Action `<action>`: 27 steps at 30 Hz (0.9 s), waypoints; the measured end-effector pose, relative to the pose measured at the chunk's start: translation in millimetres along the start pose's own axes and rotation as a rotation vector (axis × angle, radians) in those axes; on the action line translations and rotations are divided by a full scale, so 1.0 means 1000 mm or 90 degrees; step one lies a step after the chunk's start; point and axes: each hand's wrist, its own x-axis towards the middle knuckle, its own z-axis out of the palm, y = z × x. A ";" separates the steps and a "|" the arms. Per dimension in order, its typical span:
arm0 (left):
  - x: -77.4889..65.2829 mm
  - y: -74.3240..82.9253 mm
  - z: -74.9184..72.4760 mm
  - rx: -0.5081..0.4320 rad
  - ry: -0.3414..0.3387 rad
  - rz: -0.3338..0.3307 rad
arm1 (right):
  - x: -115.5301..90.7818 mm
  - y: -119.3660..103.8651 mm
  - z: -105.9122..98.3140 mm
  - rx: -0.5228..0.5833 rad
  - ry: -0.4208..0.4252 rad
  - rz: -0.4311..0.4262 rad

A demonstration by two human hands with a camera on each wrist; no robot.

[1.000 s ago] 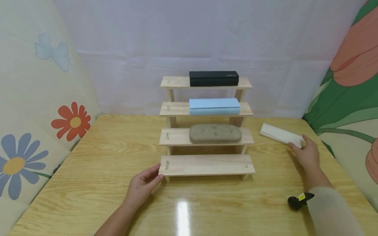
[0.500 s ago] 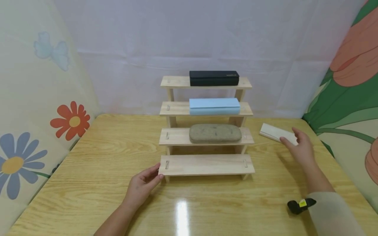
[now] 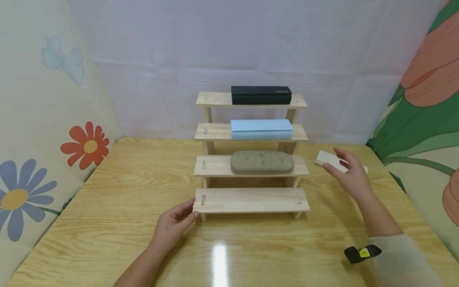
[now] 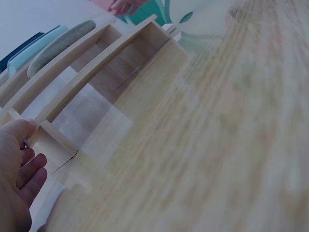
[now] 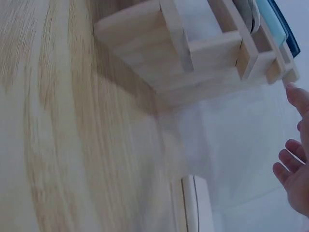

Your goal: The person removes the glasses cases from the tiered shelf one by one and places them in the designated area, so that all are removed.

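Note:
A wooden four-step stand (image 3: 251, 200) is on the table. Its steps, top to bottom, bear a black glasses case (image 3: 261, 95), a light blue glasses case (image 3: 261, 130) and a grey-brown glasses case (image 3: 261, 162); the lowest step is bare. My left hand (image 3: 173, 227) holds the left end of that lowest step between thumb and fingers, the thumb on its edge in the left wrist view. A white glasses case (image 3: 324, 157) lies on the table right of the stand. Over it hovers my right hand (image 3: 353, 175), fingers apart with nothing between them, hiding part of the case.
The wood-grain table (image 3: 143, 171) ends at a white cloth backdrop (image 3: 179, 48). Flower-patterned panels stand on both sides. A black strap with a yellow label (image 3: 363, 252) sticks out from the right sleeve (image 3: 401, 255).
My right hand has come off the right end of the white glasses case and moved left over it. The case stays in place. My left hand keeps its hold on the stand.

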 end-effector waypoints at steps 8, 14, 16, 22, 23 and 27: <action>0.000 0.002 0.000 -0.001 0.001 0.008 | -0.001 -0.022 0.012 0.014 -0.047 -0.047; 0.000 0.002 0.000 0.003 -0.001 0.010 | 0.001 -0.030 0.025 0.013 -0.068 -0.084; 0.000 0.002 0.000 0.004 -0.001 0.010 | 0.001 -0.034 0.028 0.012 -0.075 -0.095; 0.000 0.002 0.000 0.001 0.001 0.008 | 0.004 -0.045 0.036 0.013 -0.106 -0.116; 0.000 0.002 0.000 0.001 0.001 0.007 | 0.004 -0.046 0.038 0.013 -0.111 -0.121; 0.000 0.002 -0.001 0.007 -0.003 0.001 | 0.007 -0.051 0.045 0.011 -0.139 -0.131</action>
